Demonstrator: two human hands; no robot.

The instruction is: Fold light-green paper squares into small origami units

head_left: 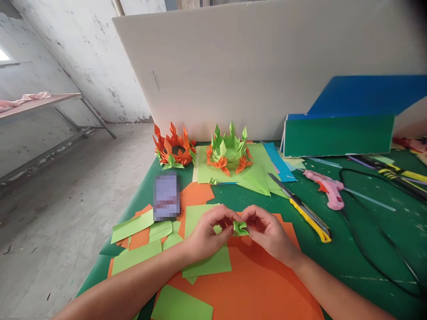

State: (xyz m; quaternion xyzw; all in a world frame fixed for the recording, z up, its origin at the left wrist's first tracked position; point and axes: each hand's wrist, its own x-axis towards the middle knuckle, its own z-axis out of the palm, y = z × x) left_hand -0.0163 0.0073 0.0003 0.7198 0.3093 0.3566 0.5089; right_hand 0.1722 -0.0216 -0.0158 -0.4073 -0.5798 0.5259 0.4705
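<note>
Between my two hands is a small folded piece of green paper (240, 228), its edges bent inward. My left hand (213, 229) pinches its left side with thumb and forefinger. From the right, my right hand (267, 229) grips the other side in the same way. Both hands are above a large orange paper sheet (253, 275) and a green paper square (213, 260). Beyond them stand an orange folded-paper crown (171, 146) with green pieces and a green folded-paper crown (230, 149) with orange flowers.
A yellow utility knife (305, 213) and a pink glue gun (328, 189) with a black cord lie at right. Cut paper pieces (136, 258) and a blurred rectangular object (166, 196) are at left. A green board (338, 135) and a tall white panel (233, 66) stand behind.
</note>
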